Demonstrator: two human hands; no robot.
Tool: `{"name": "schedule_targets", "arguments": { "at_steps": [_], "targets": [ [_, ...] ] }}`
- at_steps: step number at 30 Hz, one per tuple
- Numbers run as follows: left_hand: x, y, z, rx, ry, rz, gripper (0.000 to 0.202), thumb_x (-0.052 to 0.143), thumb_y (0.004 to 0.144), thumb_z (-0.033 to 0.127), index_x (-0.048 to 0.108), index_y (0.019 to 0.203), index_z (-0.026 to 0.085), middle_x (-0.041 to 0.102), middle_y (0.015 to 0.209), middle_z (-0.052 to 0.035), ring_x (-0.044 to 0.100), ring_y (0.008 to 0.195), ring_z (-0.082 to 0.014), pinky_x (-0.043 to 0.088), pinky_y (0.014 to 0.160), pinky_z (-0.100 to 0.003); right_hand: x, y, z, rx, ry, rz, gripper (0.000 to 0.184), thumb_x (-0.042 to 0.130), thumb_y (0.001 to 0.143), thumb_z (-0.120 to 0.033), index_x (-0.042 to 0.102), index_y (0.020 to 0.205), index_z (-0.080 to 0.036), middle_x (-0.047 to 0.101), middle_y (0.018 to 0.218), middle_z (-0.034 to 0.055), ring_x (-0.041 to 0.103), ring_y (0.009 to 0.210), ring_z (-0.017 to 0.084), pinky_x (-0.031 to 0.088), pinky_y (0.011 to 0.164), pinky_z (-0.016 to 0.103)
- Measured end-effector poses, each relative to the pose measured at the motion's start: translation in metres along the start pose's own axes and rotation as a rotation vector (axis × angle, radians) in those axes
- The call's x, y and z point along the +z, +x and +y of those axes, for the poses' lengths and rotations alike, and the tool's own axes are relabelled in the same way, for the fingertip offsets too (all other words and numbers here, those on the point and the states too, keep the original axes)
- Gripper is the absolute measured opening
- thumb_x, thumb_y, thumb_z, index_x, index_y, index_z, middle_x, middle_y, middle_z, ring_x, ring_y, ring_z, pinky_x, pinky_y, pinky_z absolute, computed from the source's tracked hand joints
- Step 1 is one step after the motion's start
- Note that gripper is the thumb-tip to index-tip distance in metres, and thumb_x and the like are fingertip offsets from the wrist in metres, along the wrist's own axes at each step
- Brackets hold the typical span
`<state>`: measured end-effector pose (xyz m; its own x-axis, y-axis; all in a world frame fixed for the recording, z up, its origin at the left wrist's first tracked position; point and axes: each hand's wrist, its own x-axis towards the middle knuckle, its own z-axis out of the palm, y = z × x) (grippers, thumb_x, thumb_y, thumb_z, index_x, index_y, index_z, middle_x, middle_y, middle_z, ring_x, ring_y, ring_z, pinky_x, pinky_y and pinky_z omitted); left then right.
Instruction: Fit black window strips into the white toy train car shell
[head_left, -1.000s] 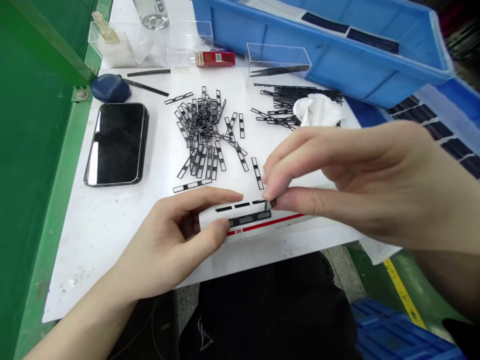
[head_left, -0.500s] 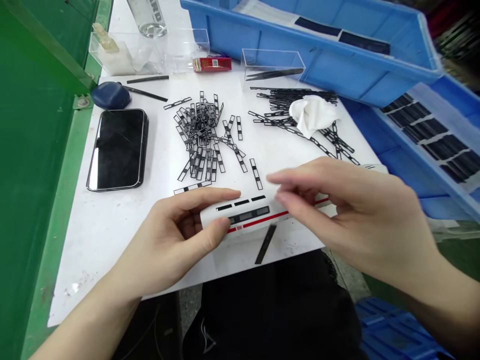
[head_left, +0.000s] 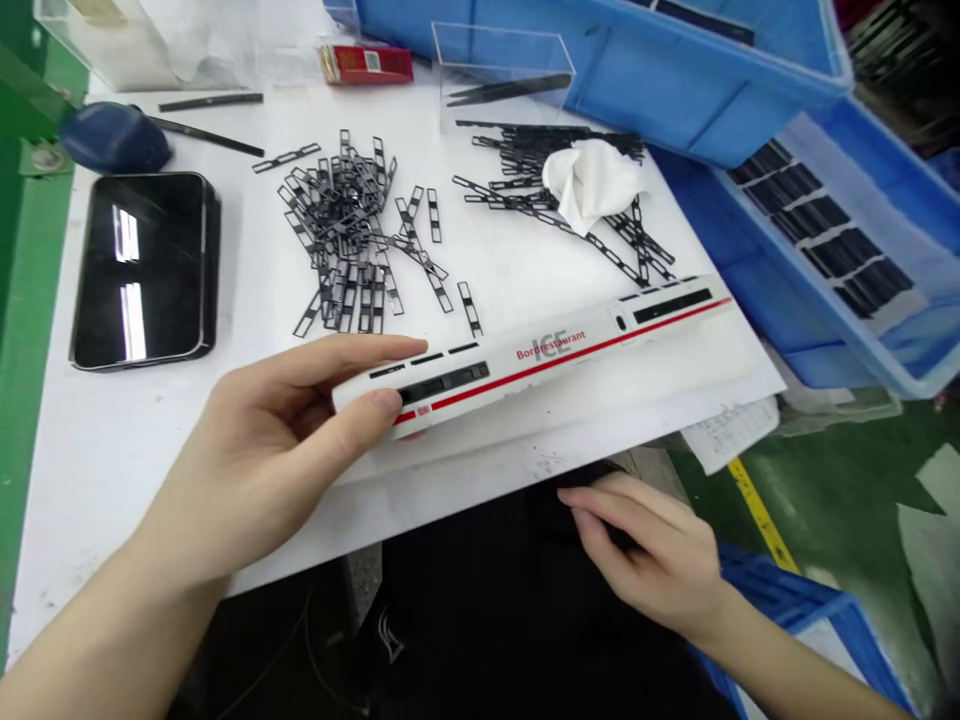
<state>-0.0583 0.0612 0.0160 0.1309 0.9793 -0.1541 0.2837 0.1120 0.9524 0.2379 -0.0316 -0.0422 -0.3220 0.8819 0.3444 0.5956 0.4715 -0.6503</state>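
My left hand (head_left: 300,440) grips the left end of a white model train carriage shell (head_left: 555,350), thumb on its near side. The shell has a red stripe, dark windows and the lettering "Bordrestaurant ICE", and slants up to the right over the table. My right hand (head_left: 645,550) is off the carriage, below the table's front edge, over the dark trousers. Its fingers are pinched together; anything between them is lost against the dark cloth. Beyond the carriage lie a heap of small black window frames (head_left: 349,225) and, just past its upper edge, one loose frame (head_left: 470,308).
A phone (head_left: 142,270) and a dark blue object (head_left: 115,137) lie at left. Longer black strips (head_left: 525,150) lie under a crumpled white tissue (head_left: 592,185). Behind stand a clear box (head_left: 502,85) with tweezers, a red packet (head_left: 366,64) and blue bins (head_left: 645,95).
My right hand has left the carriage and moved down below the table edge. The black strip in front of the carriage is no longer visible there. The view has shifted.
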Motion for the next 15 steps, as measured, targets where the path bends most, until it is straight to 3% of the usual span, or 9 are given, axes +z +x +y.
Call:
{"name": "schedule_targets", "arguments": {
  "at_steps": [3, 6, 10, 15],
  "targets": [
    [0.0, -0.001, 0.0, -0.017, 0.042, 0.034, 0.023, 0.082, 0.092, 0.042, 0.085, 0.113, 0.034, 0.083, 0.117, 0.0029, 0.078, 0.107, -0.0293, 0.066, 0.084, -0.033, 0.012, -0.034, 0.005, 0.119, -0.1, -0.104, 0.025, 0.061, 0.096, -0.012, 0.077, 0.112, -0.022, 0.08, 0.093, 0.0051, 0.079, 0.077, 0.019, 0.067, 0.069, 0.029],
    [0.002, -0.004, 0.002, -0.026, 0.045, 0.047, 0.025, 0.083, 0.091, 0.043, 0.085, 0.114, 0.033, 0.084, 0.115, 0.0034, 0.076, 0.109, -0.0287, 0.064, 0.086, -0.033, 0.026, -0.053, 0.018, 0.215, -0.269, -0.146, 0.025, 0.06, 0.101, -0.019, 0.077, 0.12, -0.02, 0.079, 0.099, 0.0097, 0.077, 0.087, 0.025, 0.067, 0.077, 0.038],
    [0.006, -0.007, 0.006, -0.065, -0.011, 0.074, 0.028, 0.085, 0.09, 0.043, 0.084, 0.114, 0.029, 0.084, 0.115, 0.0027, 0.073, 0.113, -0.028, 0.061, 0.09, -0.033, 0.039, -0.058, 0.03, 0.233, -0.435, -0.201, 0.025, 0.066, 0.1, -0.025, 0.079, 0.119, -0.016, 0.074, 0.097, 0.014, 0.07, 0.088, 0.031, 0.06, 0.073, 0.043],
    [0.003, -0.007, 0.004, -0.026, 0.012, 0.021, 0.028, 0.083, 0.091, 0.045, 0.083, 0.117, 0.033, 0.082, 0.121, 0.0067, 0.069, 0.122, -0.0328, 0.059, 0.097, -0.039, 0.045, -0.057, 0.029, 0.199, -0.459, -0.27, 0.022, 0.067, 0.098, -0.02, 0.082, 0.114, -0.02, 0.073, 0.099, 0.0117, 0.064, 0.089, 0.028, 0.055, 0.076, 0.042]
  ]
}}
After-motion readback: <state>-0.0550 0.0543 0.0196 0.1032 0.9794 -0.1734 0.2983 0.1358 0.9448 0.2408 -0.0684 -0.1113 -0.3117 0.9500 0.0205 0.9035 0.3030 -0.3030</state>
